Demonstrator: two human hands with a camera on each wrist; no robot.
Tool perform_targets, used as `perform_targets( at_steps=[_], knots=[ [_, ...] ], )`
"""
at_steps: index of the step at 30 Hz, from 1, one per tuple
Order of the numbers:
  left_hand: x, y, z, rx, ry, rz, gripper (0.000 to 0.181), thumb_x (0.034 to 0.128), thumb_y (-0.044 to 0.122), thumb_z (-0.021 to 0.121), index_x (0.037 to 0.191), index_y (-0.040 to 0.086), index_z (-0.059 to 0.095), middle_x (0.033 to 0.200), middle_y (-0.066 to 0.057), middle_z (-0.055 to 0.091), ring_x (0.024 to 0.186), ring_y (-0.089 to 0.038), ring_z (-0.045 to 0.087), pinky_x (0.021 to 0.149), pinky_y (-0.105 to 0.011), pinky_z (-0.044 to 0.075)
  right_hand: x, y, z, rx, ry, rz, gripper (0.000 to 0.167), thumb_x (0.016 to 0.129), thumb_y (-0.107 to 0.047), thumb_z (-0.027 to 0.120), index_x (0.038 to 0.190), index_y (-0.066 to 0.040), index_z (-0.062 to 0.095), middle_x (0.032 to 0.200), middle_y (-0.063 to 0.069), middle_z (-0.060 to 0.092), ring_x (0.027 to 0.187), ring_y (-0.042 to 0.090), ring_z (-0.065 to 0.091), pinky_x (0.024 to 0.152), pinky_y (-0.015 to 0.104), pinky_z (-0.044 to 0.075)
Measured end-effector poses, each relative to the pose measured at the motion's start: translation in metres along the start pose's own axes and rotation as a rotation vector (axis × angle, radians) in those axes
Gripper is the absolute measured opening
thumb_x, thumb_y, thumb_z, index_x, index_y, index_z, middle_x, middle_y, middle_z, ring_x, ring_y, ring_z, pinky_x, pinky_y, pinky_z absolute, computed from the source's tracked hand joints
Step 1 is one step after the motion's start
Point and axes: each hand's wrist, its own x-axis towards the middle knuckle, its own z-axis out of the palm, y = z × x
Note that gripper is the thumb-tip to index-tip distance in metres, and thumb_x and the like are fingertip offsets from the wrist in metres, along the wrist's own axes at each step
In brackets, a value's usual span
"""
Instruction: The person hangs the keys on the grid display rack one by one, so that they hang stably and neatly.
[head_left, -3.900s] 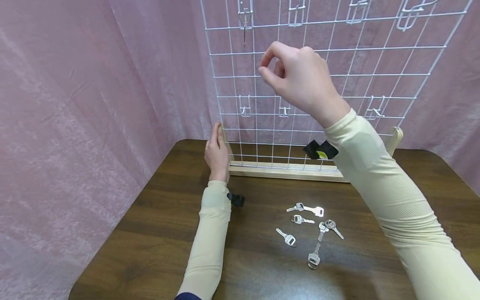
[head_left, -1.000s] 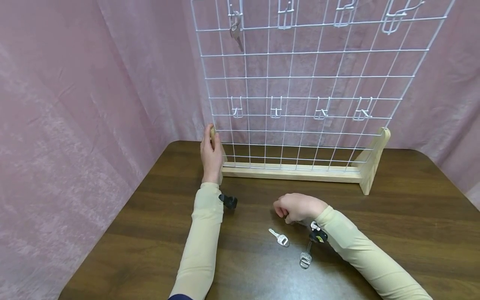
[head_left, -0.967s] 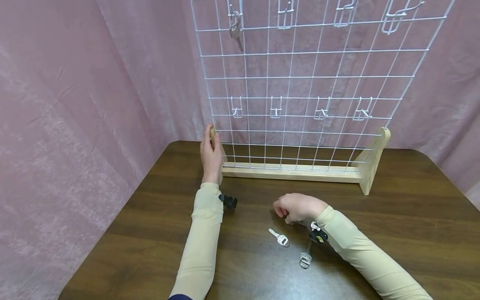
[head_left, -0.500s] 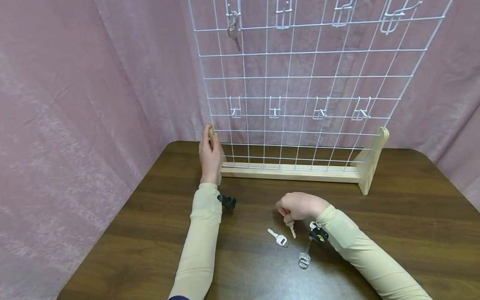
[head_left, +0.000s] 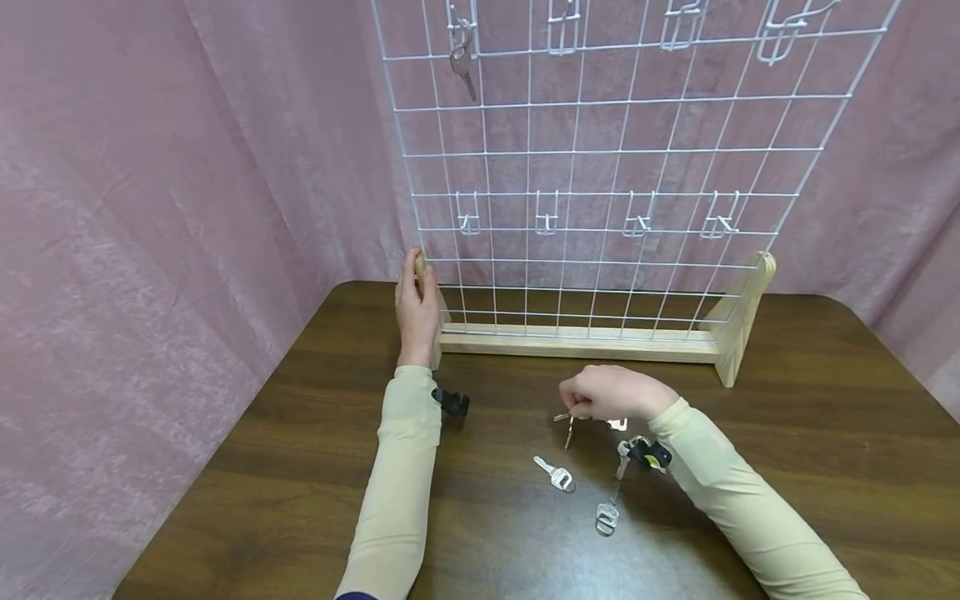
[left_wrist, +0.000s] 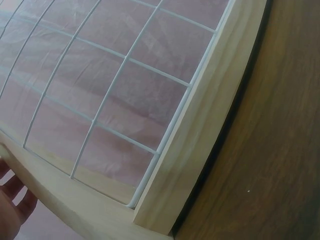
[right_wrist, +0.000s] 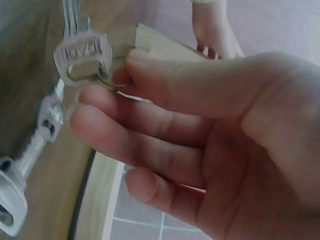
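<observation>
My right hand (head_left: 618,390) has just risen a little, pinching a key ring (right_wrist: 103,80) between closed thumb and finger; its silver key (right_wrist: 82,56) dangles near the other keys (head_left: 557,476), seemingly lifted free for carrying. My left hand (head_left: 417,315) grips one end of the wooden stand (head_left: 577,346).

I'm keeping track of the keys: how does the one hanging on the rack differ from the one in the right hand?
The hanging key hangs from a hook high on the rack; the held key is pinched by its ring in the right hand, low over the table. In the head view, the hanging key shows its broad face, while the held key looks thin, nearly edge-on. Both have rings and point downward there.
</observation>
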Motion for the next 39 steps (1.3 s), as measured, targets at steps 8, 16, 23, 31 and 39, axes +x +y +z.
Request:
perform_targets(
  at_steps=[8,16,23,31,39],
  knots=[
    [0.002,0.0,-0.003,0.015,0.013,0.009,0.041,0.1025,0.041,0.042,0.143,0.031,0.043,0.124,-0.007,0.058,0.109,-0.027,0.049,0.092,-0.048,0.042,-0.005,0.004,-0.017,-0.029,0.152,0.025,0.019,0.087,-0.003,0.059,0.074,-0.017,0.055,0.067,-0.01,0.05,0.06,0.002,0.043,0.055,0.021,0.036],
    [0.002,-0.002,-0.005,0.001,0.014,0.011,0.04,0.1022,0.042,0.043,0.141,0.033,0.044,0.12,-0.01,0.058,0.108,-0.027,0.05,0.089,-0.048,0.043,-0.013,0.005,-0.037,-0.054,0.373,0.102,0.009,0.09,-0.009,0.065,0.083,-0.014,0.063,0.076,-0.002,0.066,0.066,0.007,0.052,0.062,0.029,0.044],
    [0.003,-0.001,-0.006,-0.005,0.006,-0.001,0.04,0.1024,0.041,0.043,0.141,0.033,0.043,0.12,-0.012,0.057,0.11,-0.028,0.05,0.09,-0.049,0.044,-0.023,0.005,-0.051,-0.052,0.566,0.172,0.003,0.09,-0.009,0.065,0.09,-0.011,0.067,0.083,0.0,0.071,0.077,0.016,0.065,0.069,0.039,0.05],
    [0.003,-0.001,-0.006,0.009,0.006,0.004,0.04,0.1026,0.038,0.044,0.142,0.032,0.043,0.122,-0.012,0.057,0.112,-0.028,0.049,0.093,-0.049,0.042,-0.031,0.005,-0.06,-0.052,0.787,0.175,0.003,0.089,-0.009,0.067,0.091,-0.011,0.068,0.084,0.002,0.07,0.077,0.019,0.066,0.069,0.039,0.05],
    [0.002,-0.002,-0.003,0.017,-0.026,0.033,0.04,0.103,0.04,0.041,0.142,0.031,0.042,0.13,-0.006,0.056,0.113,-0.027,0.049,0.094,-0.048,0.042,-0.04,0.01,-0.062,-0.047,0.89,0.179,0.005,0.089,-0.003,0.066,0.092,-0.007,0.069,0.084,0.007,0.072,0.074,0.021,0.066,0.067,0.038,0.051]
  ],
)
